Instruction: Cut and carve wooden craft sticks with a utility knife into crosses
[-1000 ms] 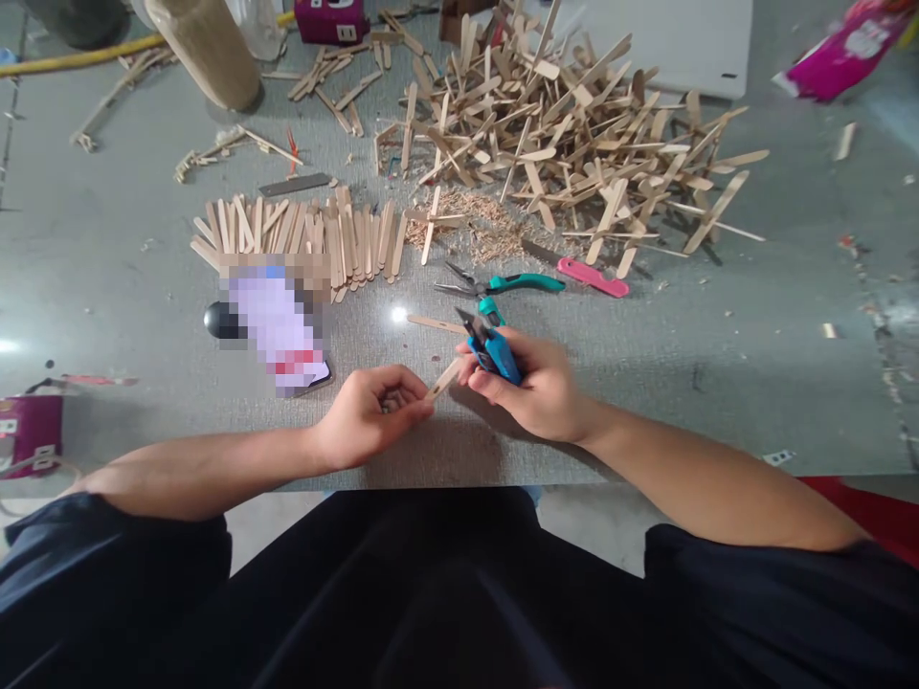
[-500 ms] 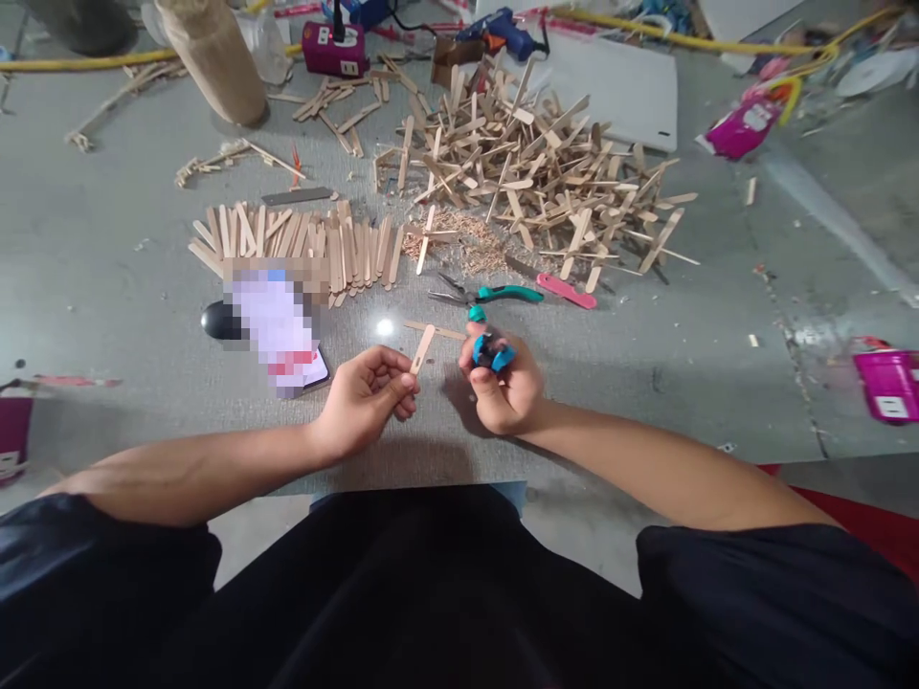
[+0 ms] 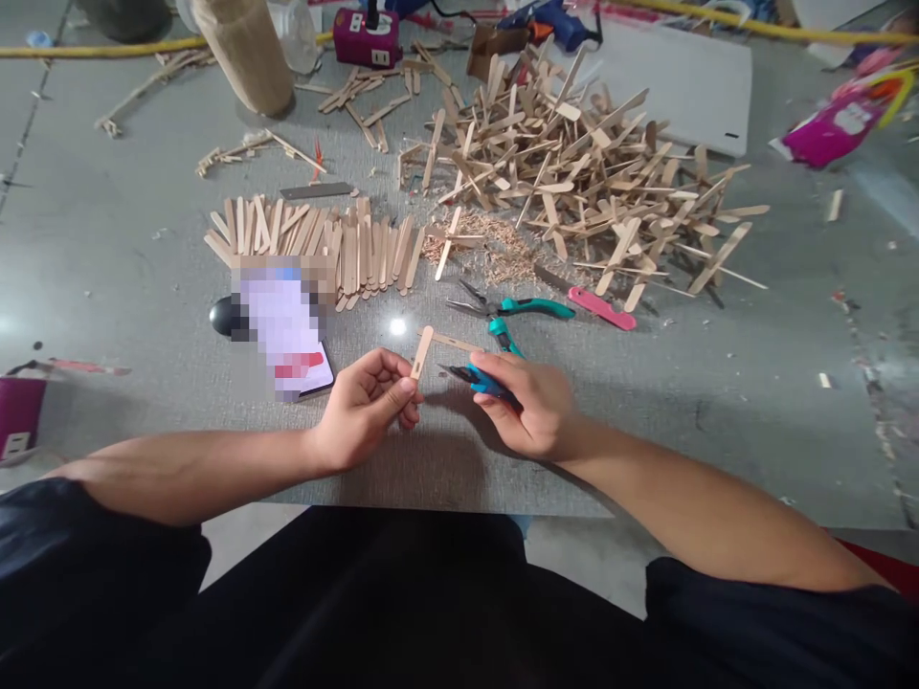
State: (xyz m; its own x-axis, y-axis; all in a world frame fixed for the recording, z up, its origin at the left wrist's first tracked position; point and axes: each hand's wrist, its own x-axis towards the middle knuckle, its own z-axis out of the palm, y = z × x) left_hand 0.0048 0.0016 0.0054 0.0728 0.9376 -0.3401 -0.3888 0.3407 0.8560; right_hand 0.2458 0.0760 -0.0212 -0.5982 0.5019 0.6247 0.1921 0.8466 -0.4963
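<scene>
Wooden stick [image 3: 421, 350]: one, nearly upright, pinched at its lower end by the left hand [image 3: 366, 407]. The right hand [image 3: 531, 411] is closed around one blue cutter [image 3: 478, 378], whose tip points at the stick from just beside it. The grey table [image 3: 107, 277] carries one teal pliers [image 3: 517, 308], one pink knife [image 3: 601, 308], one flat row of sticks [image 3: 323, 244] and one uncounted heap [image 3: 574, 172].

You have two hands at work, left hand [image 3: 366, 410] and right hand [image 3: 535, 407]; one stick [image 3: 421, 351] in the left; one blue cutter [image 3: 482, 379] in the right; one pair of pliers [image 3: 518, 308]; one pink knife [image 3: 601, 307]; one phone [image 3: 291, 330]; two heaps of sticks, a row [image 3: 323, 244] and a pile [image 3: 574, 172], past counting.
</scene>
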